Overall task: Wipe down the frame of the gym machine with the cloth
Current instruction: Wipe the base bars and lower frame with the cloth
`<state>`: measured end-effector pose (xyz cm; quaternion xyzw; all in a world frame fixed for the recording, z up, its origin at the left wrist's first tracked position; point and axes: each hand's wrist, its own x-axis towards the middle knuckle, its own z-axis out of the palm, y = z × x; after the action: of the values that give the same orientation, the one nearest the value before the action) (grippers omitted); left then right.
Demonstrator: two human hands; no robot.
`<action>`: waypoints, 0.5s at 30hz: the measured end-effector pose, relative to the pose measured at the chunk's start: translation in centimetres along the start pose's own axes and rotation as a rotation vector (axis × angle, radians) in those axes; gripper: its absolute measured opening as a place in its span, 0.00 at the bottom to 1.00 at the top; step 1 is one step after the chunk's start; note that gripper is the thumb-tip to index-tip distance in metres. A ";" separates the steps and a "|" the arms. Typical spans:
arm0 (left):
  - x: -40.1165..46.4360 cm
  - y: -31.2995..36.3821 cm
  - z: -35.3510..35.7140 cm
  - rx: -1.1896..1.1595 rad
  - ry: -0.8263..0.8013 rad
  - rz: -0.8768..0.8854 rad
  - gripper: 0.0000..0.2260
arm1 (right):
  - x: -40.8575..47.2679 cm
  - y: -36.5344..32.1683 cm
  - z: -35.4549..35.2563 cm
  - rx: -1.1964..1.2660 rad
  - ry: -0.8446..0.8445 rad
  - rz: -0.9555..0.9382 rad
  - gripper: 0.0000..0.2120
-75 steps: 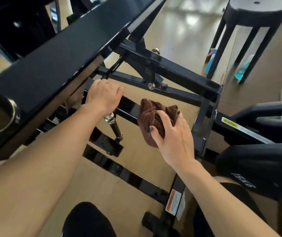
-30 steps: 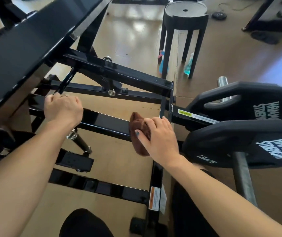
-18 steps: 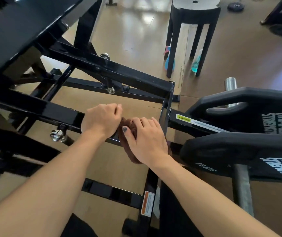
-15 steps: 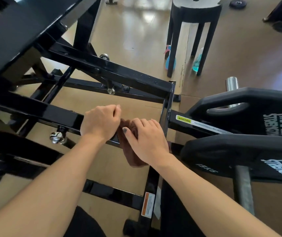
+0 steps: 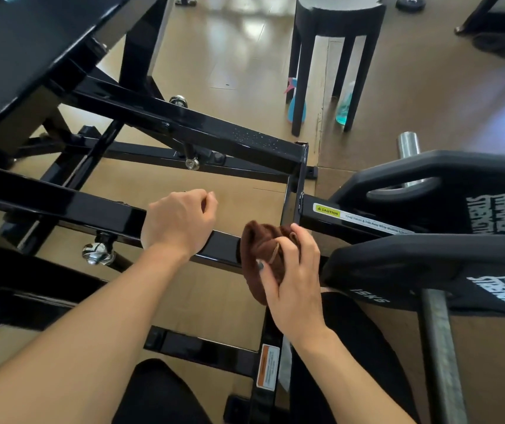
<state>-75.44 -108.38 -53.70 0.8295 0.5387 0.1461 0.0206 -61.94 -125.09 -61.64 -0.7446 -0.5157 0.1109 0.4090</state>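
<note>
head view:
right hand: fingers curled round the cloth, bunched brown, thumb across its near side
cloth: pressed on the bar at its right end, just short of the corner post; lower fold hangs below the bar
left hand: just left of the grip, a short bare stretch of bar between them; knuckles up, fingers curled over the bar's far edge, holding it
frame: black steel tubes; the wiped bar runs left from the grip, a thicker beam lies beyond it with pale specks on its top face
knob: chrome, under the bar, left of the left hand
caution label: yellow, on the arm just right of and above the grip
plates: two black, right of the grip, nearer one marked 15KG, close to the right wrist; both on a steel sleeve
orange label: on the post below the grip, near the right forearm
stool: black, far beyond the grip on the tan floor
bottles: two blue, under the stool, partly hidden by its legs
knee: dark trousers, below the grip between the forearms
</note>
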 end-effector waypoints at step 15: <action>0.3 -0.3 0.2 -0.014 0.004 -0.015 0.18 | 12.3 -0.7 -0.4 -0.312 0.081 0.132 0.18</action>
<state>-75.52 -107.93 -53.90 0.8251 0.5437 0.1515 0.0264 -56.73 -114.65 -57.76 -0.8350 -0.4599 0.0260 0.3008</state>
